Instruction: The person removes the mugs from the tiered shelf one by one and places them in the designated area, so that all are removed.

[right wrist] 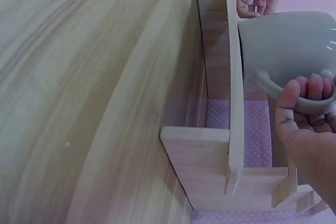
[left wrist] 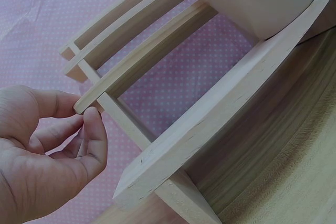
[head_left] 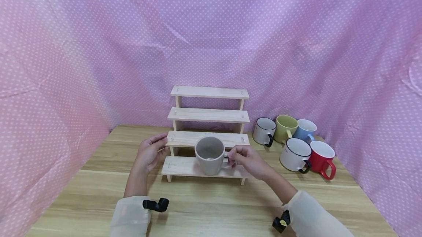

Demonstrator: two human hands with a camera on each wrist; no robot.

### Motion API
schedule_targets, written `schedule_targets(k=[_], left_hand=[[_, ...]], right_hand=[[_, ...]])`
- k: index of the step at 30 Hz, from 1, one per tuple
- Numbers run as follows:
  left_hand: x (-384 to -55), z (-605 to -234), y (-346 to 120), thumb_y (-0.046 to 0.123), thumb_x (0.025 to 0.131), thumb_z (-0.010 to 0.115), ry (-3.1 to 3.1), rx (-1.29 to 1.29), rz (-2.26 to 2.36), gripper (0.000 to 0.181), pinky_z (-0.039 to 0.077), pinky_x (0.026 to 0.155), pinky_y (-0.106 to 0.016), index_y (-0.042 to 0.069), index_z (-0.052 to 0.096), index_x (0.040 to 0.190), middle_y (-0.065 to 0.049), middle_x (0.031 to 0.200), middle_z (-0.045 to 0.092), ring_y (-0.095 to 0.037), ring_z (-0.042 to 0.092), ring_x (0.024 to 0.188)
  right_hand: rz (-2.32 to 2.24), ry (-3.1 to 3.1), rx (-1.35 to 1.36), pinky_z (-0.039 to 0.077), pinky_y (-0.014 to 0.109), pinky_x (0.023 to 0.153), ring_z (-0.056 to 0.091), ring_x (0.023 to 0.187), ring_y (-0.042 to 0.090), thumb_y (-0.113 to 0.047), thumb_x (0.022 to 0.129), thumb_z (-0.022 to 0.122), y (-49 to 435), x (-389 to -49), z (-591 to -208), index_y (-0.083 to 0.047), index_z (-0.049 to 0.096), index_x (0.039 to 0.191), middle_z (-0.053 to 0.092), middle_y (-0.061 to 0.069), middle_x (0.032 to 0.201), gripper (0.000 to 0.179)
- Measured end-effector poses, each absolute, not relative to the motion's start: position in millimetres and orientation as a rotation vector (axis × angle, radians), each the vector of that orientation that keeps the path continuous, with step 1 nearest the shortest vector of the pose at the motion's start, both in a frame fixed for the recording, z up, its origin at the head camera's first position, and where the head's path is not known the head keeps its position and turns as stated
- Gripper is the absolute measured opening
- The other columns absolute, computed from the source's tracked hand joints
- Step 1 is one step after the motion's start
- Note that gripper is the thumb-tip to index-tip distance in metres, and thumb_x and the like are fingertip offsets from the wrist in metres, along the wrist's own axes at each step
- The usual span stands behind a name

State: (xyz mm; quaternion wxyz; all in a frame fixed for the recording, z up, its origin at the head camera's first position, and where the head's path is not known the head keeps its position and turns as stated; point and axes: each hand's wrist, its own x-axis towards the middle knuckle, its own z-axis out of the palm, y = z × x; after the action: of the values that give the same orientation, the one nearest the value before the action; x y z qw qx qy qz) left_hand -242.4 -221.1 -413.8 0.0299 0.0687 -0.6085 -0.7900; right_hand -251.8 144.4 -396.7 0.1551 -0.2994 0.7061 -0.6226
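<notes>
A grey mug is at the lowest tier of a pale wooden stepped shelf. My right hand holds the mug by its handle, fingers curled through the loop and thumb against it. In the left wrist view the mug's base is right at the lowest board. My left hand is at the left end of the second board from the bottom, and its thumb and fingertips pinch that board's corner.
Right of the shelf stand several mugs: a white one with black rim, a yellow-green one, a light blue one, another black-rimmed white one and a red one. A pink dotted cloth hangs behind the wooden table.
</notes>
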Motion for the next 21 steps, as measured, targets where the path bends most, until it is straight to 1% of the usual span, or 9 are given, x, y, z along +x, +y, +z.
schedule_targets(k=[5, 11, 12, 16, 19, 21], left_hand=[[-242.1, -413.5, -220.5, 0.002, 0.104, 0.058, -1.878, 0.218, -2.429, 0.044, 0.055, 0.080, -0.018, -0.011, 0.046, 0.144, -0.004, 0.112, 0.061, -0.010, 0.061, 0.092], [-242.3, -413.2, -221.1, 0.003, 0.103, 0.059, -1.883, 0.220, -2.419, 0.044, 0.056, 0.082, -0.019, -0.011, 0.046, 0.144, -0.004, 0.111, 0.062, -0.010, 0.061, 0.092], [-242.1, -413.3, -221.3, 0.003, 0.103, 0.059, -1.886, 0.221, -2.418, 0.045, 0.056, 0.083, -0.020, -0.011, 0.047, 0.144, -0.004, 0.111, 0.062, -0.010, 0.061, 0.092], [-241.6, -413.4, -221.4, 0.003, 0.103, 0.059, -1.880, 0.229, -2.420, 0.044, 0.056, 0.084, -0.020, -0.010, 0.047, 0.143, -0.003, 0.111, 0.062, -0.010, 0.061, 0.092], [-241.4, -413.3, -221.5, 0.004, 0.103, 0.060, -1.876, 0.231, -2.424, 0.044, 0.056, 0.084, -0.021, -0.010, 0.048, 0.143, -0.003, 0.110, 0.063, -0.010, 0.061, 0.092], [-241.2, -413.1, -221.7, 0.004, 0.103, 0.060, -1.880, 0.229, -2.425, 0.044, 0.056, 0.084, -0.021, -0.010, 0.048, 0.143, -0.003, 0.110, 0.063, -0.010, 0.062, 0.092]], right_hand=[[-1.759, 2.059, -0.919, 0.060, 0.030, 0.075, 0.065, 0.081, 0.018, -0.013, 0.107, 0.055, 155.4, -249.1, -393.1, 0.020, 0.058, 0.102, 0.065, 0.014, 0.088, 0.033], [-1.790, 2.078, -0.945, 0.061, 0.031, 0.073, 0.065, 0.080, 0.019, -0.010, 0.107, 0.053, 172.0, -246.8, -387.7, 0.017, 0.061, 0.100, 0.065, 0.016, 0.089, 0.029], [-1.794, 2.087, -0.946, 0.061, 0.032, 0.073, 0.065, 0.081, 0.019, -0.010, 0.107, 0.053, 175.1, -246.4, -386.1, 0.016, 0.061, 0.099, 0.065, 0.016, 0.089, 0.028], [-1.815, 2.111, -0.941, 0.062, 0.033, 0.073, 0.067, 0.082, 0.017, -0.008, 0.107, 0.053, 188.0, -245.3, -381.0, 0.020, 0.059, 0.102, 0.067, 0.012, 0.089, 0.029], [-1.824, 2.139, -0.925, 0.062, 0.033, 0.074, 0.068, 0.083, 0.017, -0.008, 0.107, 0.052, 199.1, -243.5, -377.3, 0.021, 0.058, 0.102, 0.068, 0.011, 0.090, 0.029], [-1.835, 2.153, -0.908, 0.062, 0.032, 0.076, 0.069, 0.084, 0.017, -0.008, 0.107, 0.053, 207.3, -241.8, -374.7, 0.018, 0.060, 0.102, 0.069, 0.010, 0.090, 0.027]])
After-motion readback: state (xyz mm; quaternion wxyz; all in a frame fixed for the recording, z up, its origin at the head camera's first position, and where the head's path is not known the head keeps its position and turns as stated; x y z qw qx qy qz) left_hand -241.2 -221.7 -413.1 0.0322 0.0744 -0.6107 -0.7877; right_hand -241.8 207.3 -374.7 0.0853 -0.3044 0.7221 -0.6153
